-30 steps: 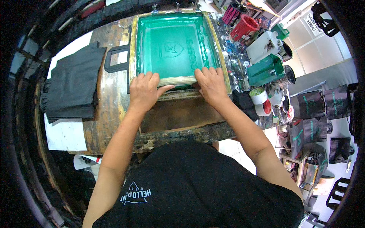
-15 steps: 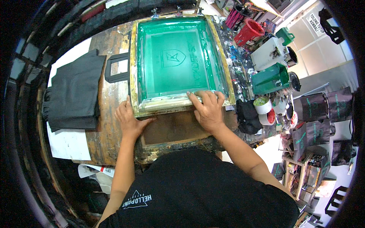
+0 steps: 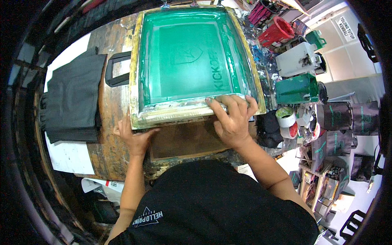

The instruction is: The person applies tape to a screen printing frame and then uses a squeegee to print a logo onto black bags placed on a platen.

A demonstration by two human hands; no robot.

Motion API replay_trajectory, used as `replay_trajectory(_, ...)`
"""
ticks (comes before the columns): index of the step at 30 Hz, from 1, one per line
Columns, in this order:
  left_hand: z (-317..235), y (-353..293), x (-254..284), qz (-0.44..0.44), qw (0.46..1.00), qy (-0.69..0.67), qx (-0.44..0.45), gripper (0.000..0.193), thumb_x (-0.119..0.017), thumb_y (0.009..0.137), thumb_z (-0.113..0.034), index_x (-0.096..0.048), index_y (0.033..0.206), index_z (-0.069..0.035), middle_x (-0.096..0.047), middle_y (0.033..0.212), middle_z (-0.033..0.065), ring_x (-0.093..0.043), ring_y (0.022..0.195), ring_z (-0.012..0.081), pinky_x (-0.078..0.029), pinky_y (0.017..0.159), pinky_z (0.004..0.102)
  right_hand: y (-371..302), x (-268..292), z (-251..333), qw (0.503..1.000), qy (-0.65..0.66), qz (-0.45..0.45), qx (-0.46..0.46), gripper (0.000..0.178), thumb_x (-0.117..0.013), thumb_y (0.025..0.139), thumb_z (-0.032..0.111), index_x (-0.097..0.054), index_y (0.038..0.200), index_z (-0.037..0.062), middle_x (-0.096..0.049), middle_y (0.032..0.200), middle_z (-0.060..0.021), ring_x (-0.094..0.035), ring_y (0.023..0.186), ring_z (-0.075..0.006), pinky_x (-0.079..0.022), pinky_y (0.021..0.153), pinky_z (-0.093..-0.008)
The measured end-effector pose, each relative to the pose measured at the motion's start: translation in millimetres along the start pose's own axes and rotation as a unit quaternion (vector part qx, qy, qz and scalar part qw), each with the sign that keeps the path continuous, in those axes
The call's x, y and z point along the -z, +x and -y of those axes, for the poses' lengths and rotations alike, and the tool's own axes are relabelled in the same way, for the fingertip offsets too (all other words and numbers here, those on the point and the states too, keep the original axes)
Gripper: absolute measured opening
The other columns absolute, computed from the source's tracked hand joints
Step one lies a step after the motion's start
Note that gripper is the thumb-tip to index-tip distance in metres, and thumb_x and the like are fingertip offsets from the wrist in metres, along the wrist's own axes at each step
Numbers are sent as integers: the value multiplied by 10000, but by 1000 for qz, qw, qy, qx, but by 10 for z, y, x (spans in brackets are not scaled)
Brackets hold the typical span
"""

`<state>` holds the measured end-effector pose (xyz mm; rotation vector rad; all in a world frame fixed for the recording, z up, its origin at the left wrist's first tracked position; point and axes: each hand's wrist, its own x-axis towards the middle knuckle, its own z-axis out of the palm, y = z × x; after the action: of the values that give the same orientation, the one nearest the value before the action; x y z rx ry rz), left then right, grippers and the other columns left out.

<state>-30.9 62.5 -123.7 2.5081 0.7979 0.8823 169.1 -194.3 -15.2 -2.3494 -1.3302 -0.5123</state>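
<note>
A screen printing frame (image 3: 171, 118) with pale wooden sides lies across the table before me, its mesh coated in green ink. A shield emblem and lettering show in the mesh. Its near side is tilted up. My right hand (image 3: 232, 118) grips that near side towards the right corner, fingers over the top and thumb below. My left hand (image 3: 134, 139) is at the near left corner, thumb and index finger spread along its edges; its fingertips are partly hidden. From under the frame's left side sticks out a black bag handle (image 3: 109, 73); the rest of that bag is hidden.
Black bags lie stacked (image 3: 73, 98) on white sheets at the left. A brown board (image 3: 183, 141) shows below the frame. Ink pots, a red bucket (image 3: 277, 32) and a green container (image 3: 297, 90) crowd the right side. Clamps (image 3: 192, 3) stand at the frame's far edge.
The frame's near side has risen towards me, with my right hand gripping it. My left hand has stayed by the near left corner. The whole view has shifted slightly.
</note>
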Motion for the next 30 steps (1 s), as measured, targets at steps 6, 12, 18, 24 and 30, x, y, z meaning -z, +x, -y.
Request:
replay_trajectory(6, -618, 435, 232, -78, 920, -374, 89, 906, -989, 688, -171, -532, 1444, 29, -640, 1328, 129, -594, 1206, 256, -480, 1040, 396, 565, 405, -39, 996, -27, -69, 42, 572, -779, 720, 218, -665, 1278, 172, -606, 1159, -68, -547, 1087, -285, -297, 1038, -504)
replay_trajectory(12, -1275, 1374, 629, -144, 905, -400, 25, 719, -805, 951, -202, -438, 1521, 36, -631, 1258, 111, -599, 1131, 174, -465, 1006, 309, 1703, 884, -160, 946, -144, -251, 147, 557, -681, 903, 613, -728, 1143, 112, -698, 987, -139, -634, 998, -332, -399, 903, -493)
replay_trajectory(18, -871, 1443, 285, -110, 942, -317, 4, 794, -746, 992, -295, -327, 1578, 39, -606, 1245, 169, -593, 1111, 220, -473, 980, 340, 2268, 1224, -184, 987, -111, -109, 46, 693, -443, 1009, 698, -684, 1047, 49, -614, 897, -114, -523, 872, -232, -386, 893, -437)
replay_trajectory(24, -183, 1019, -323, 119, 981, 57, 142, 1023, -822, 858, -440, -307, 1560, 98, -543, 1342, 366, -598, 1206, 468, -487, 1037, 506, 2621, 1293, -288, 992, -72, -93, 46, 700, -428, 1023, 687, -684, 1057, 36, -678, 967, -143, -606, 955, -270, -431, 950, -515)
replay_trajectory(30, -226, 1269, -381, 212, 948, 93, 219, 1040, -904, 738, -315, -321, 1498, 87, -550, 1358, 372, -597, 1234, 500, -511, 1051, 496, 2813, 1260, -363, 972, -136, -168, 90, 621, -560, 970, 653, -717, 1106, 69, -711, 988, -176, -657, 970, -348, -455, 904, -529)
